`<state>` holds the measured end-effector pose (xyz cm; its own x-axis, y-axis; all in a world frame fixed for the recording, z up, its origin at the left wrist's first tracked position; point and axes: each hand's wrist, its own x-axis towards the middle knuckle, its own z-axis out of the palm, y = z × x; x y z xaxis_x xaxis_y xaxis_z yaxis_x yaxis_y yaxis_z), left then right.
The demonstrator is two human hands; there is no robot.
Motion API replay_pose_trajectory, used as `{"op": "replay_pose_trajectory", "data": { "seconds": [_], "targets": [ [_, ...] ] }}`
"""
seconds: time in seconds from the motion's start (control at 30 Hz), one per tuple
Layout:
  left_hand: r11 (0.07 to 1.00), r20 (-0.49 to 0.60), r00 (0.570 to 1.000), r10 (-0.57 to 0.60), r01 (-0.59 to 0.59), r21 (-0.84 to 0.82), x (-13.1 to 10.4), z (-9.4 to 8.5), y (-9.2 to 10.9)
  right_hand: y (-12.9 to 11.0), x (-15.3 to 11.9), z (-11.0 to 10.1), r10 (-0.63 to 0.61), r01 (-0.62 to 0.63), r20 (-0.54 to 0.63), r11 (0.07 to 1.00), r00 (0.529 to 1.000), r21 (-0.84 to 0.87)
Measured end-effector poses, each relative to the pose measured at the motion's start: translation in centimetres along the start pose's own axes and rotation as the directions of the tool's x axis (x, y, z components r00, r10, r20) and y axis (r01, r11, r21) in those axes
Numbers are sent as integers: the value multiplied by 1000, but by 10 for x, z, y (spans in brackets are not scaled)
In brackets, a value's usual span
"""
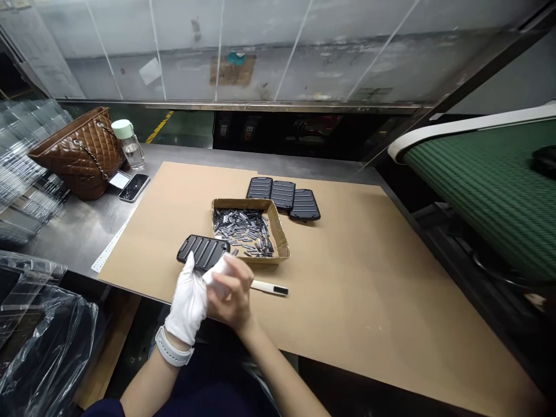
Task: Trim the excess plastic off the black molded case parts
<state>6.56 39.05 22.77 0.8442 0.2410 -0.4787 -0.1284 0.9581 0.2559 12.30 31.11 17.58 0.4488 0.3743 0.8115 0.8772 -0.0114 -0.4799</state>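
Gripping a ribbed black plate (202, 251) by its near side in the gloved left hand (187, 304), over the bench (369, 289) near its front edge. Pinching a small white piece (218, 269), too blurred to identify, in the bare right hand (234, 292), close to the plate. Facing a cardboard tray (280, 234) of small dark strips (242, 225), with three ribbed black panels (283, 195) behind it toward the bench's far edge and a white pen-like tool (269, 288) nearer the front.
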Motion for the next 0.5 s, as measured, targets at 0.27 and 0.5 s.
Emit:
{"op": "replay_pose_trajectory", "data": {
  "seconds": [0.27, 0.5],
  "targets": [
    [996, -39, 999, 5, -8, -85, -8, 1, 10, 6, 27, -1, 91, -102, 74, 981, 993, 162],
    [977, -299, 937, 180, -207, -58, -19, 1, 18, 78, 72, -21, 491, -457, 233, 870, 840, -185]
  ]
}}
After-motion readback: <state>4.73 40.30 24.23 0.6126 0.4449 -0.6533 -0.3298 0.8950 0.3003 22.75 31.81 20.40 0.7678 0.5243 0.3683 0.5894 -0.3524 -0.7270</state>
